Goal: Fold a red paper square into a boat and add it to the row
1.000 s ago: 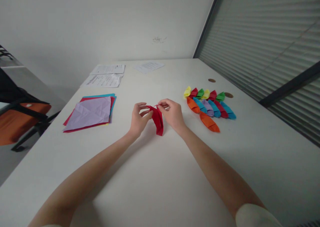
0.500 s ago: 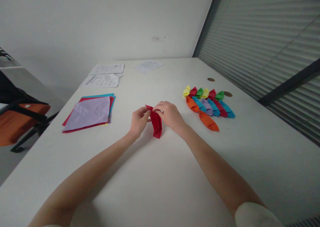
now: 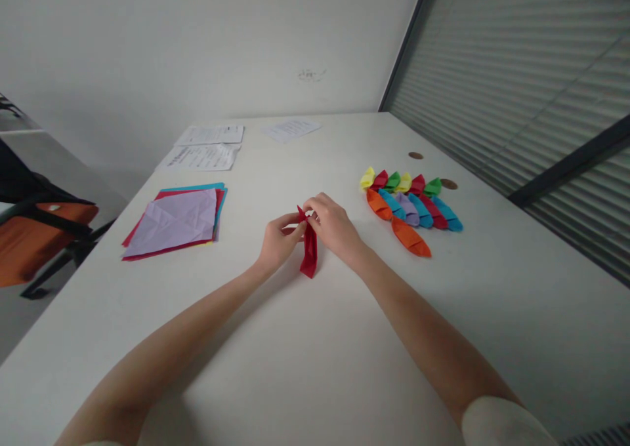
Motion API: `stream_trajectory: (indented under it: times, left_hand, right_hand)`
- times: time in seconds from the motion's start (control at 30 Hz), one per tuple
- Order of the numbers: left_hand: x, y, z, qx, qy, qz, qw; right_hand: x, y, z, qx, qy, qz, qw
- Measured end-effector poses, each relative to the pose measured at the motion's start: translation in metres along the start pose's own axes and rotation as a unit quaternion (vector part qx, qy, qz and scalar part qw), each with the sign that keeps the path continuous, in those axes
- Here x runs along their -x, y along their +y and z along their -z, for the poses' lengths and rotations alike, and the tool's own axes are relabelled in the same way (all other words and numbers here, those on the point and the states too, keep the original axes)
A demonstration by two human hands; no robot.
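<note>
A narrow strip of folded red paper (image 3: 310,256) is pinched between both hands above the middle of the white table. My left hand (image 3: 279,241) grips its upper left side, thumb and fingers closed on it. From the right, my right hand (image 3: 333,225) pinches the upper end close to the left fingertips. The paper's lower end hangs down toward me, and its top point sticks up between the hands. Fingers hide part of the folds. To the right lie several folded paper pieces in rows, among them an orange piece (image 3: 411,238) nearest me.
A stack of coloured paper squares, lilac sheet (image 3: 172,220) on top, lies at the left. Printed sheets (image 3: 201,157) rest farther back. Blinds (image 3: 516,72) border the table's right side. An orange chair (image 3: 46,239) stands beyond the left edge.
The red paper has turned and looks narrower, its top now pointing more upright. My left hand has shifted slightly right, closer to the right fingertips.
</note>
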State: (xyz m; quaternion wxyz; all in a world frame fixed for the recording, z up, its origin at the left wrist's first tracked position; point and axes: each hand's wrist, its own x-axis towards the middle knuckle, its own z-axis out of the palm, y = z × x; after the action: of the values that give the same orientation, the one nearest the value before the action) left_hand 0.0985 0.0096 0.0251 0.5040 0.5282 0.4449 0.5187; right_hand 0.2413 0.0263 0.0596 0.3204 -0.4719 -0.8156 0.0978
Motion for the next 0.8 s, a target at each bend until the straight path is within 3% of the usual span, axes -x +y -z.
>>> stream_trajectory:
  times: [0.4,0.57,0.8]
  left_hand:
    - [0.0,-0.002,0.004,-0.163,0.032,-0.096,0.981]
    - [-0.003,0.0,0.006,-0.139,0.039,-0.095,0.985]
    - [-0.004,-0.001,0.004,-0.074,0.02,-0.06,0.995]
  right_hand:
    - [0.002,-0.001,-0.011,-0.029,0.043,-0.033,0.998]
    - [0.001,-0.004,-0.011,-0.057,0.038,-0.075,0.995]
    - [0.003,-0.005,-0.013,-0.026,0.035,-0.072,0.996]
